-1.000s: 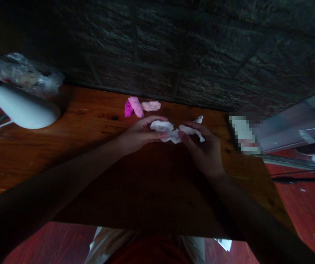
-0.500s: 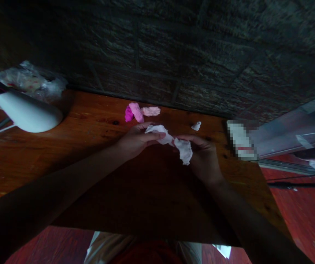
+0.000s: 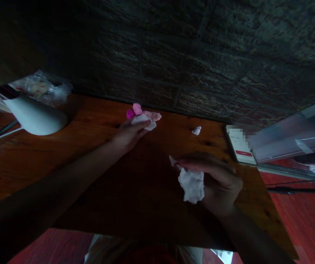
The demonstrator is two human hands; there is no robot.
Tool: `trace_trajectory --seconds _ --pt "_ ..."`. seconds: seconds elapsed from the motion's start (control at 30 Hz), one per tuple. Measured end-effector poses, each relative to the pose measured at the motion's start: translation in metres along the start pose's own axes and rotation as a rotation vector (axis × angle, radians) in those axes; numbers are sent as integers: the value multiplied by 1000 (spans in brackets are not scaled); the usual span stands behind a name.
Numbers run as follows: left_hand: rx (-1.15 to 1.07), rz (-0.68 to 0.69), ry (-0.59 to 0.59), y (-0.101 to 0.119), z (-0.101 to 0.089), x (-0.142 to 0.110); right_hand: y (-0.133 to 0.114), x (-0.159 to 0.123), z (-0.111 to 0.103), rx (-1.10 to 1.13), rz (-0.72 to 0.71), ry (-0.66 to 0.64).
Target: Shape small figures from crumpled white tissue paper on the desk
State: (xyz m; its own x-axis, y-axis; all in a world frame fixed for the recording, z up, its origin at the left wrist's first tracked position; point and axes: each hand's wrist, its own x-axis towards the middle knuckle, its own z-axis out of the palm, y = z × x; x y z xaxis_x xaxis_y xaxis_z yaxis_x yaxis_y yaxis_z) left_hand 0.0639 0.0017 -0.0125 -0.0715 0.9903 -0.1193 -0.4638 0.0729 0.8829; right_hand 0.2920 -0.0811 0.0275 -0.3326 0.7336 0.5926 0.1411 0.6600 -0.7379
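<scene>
My left hand [image 3: 128, 134] pinches a flattened white piece of modelling clay [image 3: 149, 125] between thumb and fingers, just in front of the pink lumps. Those lumps lie together near the wall: a magenta one [image 3: 130, 114], a pink one [image 3: 137, 108] and a pale pink one [image 3: 155, 116], partly covered by the left hand's piece. Lower and to the right, my right hand [image 3: 220, 183] is closed on another thin, ragged-edged white piece of modelling clay [image 3: 192, 186], which hangs from the fingers. A small white lump [image 3: 196, 130] sits on the wooden table [image 3: 97, 110] between the hands, farther back.
A dark stone wall [image 3: 160, 58] borders the table's far edge. At the left stand a white lamp-like object [image 3: 40, 117] and clear plastic bags [image 3: 46, 88]. A phone [image 3: 242, 146] lies at the right edge beside a glass panel [image 3: 297, 128].
The white clay, stretched between both hands before, is now in two separate pieces. My left hand has moved left and back toward the pink lumps; my right hand has moved right and nearer me.
</scene>
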Motion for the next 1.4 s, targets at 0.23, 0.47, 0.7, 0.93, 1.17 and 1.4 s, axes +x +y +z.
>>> trace_trajectory --seconds 0.23,0.47,0.7,0.93,1.17,1.4 --pt "683 259 -306 -16 9 -30 34 10 8 88 508 -8" --pt "962 579 -372 -14 10 -36 42 14 4 294 809 -176" --pt "811 645 -431 -12 15 -49 40 15 4 354 842 -230" --pt "696 483 -354 -16 17 -52 36 16 8 494 872 -247" --pt "375 267 -252 -17 19 -40 34 21 -4 758 979 -102" --pt "240 160 -415 -14 13 -34 36 21 -2 822 1041 -72"
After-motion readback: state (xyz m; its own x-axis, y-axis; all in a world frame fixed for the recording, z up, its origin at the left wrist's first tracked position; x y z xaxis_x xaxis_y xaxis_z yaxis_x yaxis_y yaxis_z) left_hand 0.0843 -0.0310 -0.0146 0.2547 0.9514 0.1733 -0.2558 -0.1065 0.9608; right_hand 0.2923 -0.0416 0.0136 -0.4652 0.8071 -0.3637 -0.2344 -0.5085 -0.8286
